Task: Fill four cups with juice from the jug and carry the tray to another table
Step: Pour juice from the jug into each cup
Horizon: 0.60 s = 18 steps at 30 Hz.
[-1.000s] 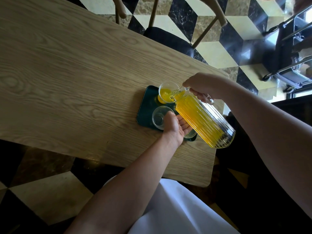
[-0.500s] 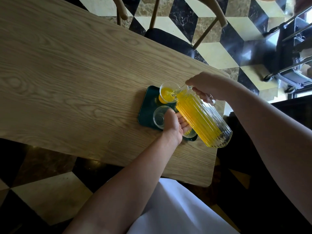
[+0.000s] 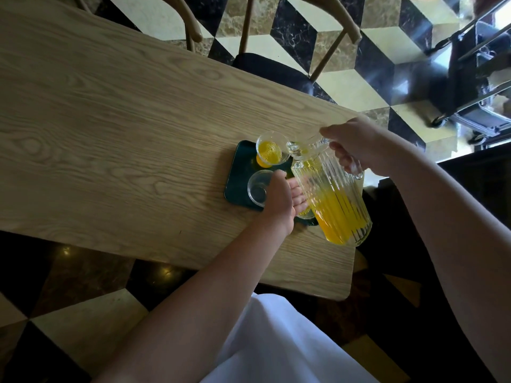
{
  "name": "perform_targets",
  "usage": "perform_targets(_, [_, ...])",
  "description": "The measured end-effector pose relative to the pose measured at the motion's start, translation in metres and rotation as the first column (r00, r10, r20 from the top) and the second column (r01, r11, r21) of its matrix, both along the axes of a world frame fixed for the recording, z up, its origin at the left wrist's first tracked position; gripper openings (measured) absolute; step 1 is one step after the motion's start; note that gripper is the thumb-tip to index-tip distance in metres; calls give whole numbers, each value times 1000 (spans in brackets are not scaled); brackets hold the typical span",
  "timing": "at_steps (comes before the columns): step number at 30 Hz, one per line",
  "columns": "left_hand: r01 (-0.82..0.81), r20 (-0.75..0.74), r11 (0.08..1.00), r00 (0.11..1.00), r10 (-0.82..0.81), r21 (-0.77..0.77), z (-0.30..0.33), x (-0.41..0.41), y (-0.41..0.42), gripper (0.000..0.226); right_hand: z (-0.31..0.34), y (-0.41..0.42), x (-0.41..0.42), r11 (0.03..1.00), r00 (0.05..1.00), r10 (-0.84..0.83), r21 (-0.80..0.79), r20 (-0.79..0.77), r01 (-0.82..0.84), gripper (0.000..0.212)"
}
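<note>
A dark green tray [image 3: 237, 172] lies near the right end of the wooden table [image 3: 110, 134]. On its far side stands a clear cup [image 3: 269, 152] partly filled with orange juice. An empty clear cup [image 3: 258, 189] stands nearer me. My left hand [image 3: 282, 200] rests on the tray beside that empty cup, fingers stretched out flat. Part of another cup [image 3: 305, 215] shows under those fingers. My right hand [image 3: 356, 146] grips the handle of the ribbed glass jug [image 3: 331, 197], which is held nearly upright over the tray's right side, juice settled in its lower half.
Two wooden chairs [image 3: 276, 64] with a dark seat stand at the table's far side on a black, cream and brown patterned floor. A metal trolley [image 3: 475, 78] is at the upper right. The table's right edge lies just beyond the jug.
The jug has tipped back from pouring to nearly upright, and the juice stream into the far cup has stopped. My left hand has stayed on the tray.
</note>
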<state>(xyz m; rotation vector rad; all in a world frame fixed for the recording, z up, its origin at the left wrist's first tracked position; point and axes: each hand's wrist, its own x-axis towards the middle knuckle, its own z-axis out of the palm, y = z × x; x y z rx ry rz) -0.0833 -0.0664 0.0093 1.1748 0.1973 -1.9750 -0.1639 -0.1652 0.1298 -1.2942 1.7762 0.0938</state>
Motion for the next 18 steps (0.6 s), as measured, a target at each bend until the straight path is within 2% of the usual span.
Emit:
perform_targets(3, [43,2,999,999,-43,0,7,-4,11,63,-4,7,-11,1000,1000,-3,1,11,3,42])
perform_targets(10, [9,5,1000,1000,-9,-24,-9,-15,47,78,-18,32,-26,999,998,24,-28,52,-23,43])
perform_targets(18, [59,48,997,997,-57,-45,-22,-7,64,60,-29,47,-22,1000,997,20,-23,69,-18,46])
